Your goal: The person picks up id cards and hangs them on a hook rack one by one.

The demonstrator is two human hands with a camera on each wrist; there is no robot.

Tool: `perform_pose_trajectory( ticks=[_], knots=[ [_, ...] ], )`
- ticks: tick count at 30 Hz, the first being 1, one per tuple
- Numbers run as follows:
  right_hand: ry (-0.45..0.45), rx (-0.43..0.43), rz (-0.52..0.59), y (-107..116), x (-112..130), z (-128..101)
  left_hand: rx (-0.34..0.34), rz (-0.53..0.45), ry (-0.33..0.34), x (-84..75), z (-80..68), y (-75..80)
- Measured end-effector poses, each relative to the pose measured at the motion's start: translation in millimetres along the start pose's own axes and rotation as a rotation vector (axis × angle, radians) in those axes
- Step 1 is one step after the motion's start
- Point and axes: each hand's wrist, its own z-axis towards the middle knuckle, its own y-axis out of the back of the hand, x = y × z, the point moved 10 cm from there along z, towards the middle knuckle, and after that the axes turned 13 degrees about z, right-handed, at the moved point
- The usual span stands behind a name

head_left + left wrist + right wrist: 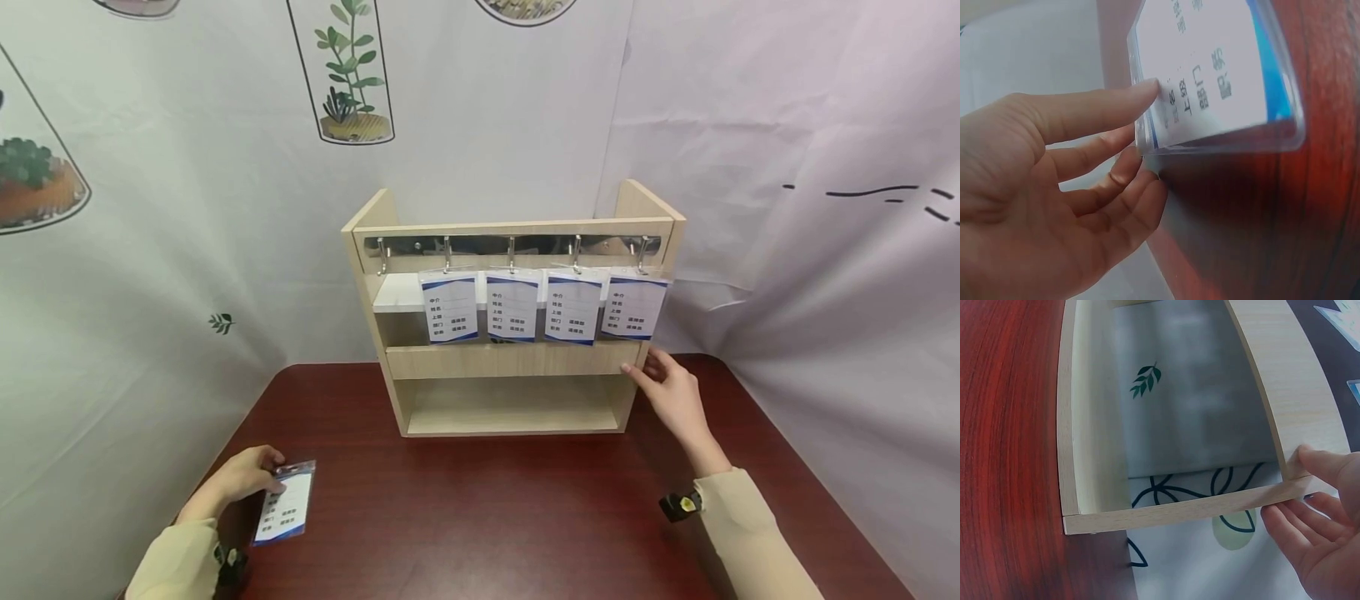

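At the table's left side my left hand (243, 475) pinches a clear-sleeved name badge (287, 504) by its upper edge. In the left wrist view the thumb lies over the badge (1210, 81) and the fingers are behind it, with the card tilted above the tabletop. My right hand (670, 392) grips the right side of a pale wooden rack (510, 362). The right wrist view shows its thumb on the front board (1300, 381) and its fingers round the outer side. Several matching badges (512, 308) hang from the rack's metal hooks; the leftmost hook (382, 254) holds none.
The rack stands at the back of a dark red wooden table (480, 517). A white cloth (495, 108) printed with plants hangs behind and at both sides. An open lower compartment (510, 404) runs along the rack's base.
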Motion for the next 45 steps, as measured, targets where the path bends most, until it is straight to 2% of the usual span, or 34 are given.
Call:
perform_pose_trajectory(
  ticks=[7,19,23,31,34,45],
  knots=[
    [0.001,-0.005,-0.006,0.7,0.7,-0.3,-0.021,-0.028,0.041,-2.2,-1.5,-2.1],
    [-0.021,0.001,0.001,0.5,-3.0,-2.6,-0.021,-0.068,0.006,-24.2,-2.3,-0.7],
    [-0.019,-0.004,0.001,0.7,-4.1,-3.3,-0.033,-0.088,-0.02,-36.8,-2.5,4.4],
    [-0.016,-0.005,-0.001,-0.3,-4.6,-3.5,-0.095,-0.181,-0.14,-68.7,-2.8,15.9],
    [-0.012,-0.006,0.001,-0.4,-3.8,-3.1,-0.111,-0.201,-0.165,-80.6,-1.3,19.9],
    [-0.008,-0.014,-0.004,0.5,-3.1,-1.7,-0.219,-0.159,-0.202,-116.8,4.1,46.8]
  ],
)
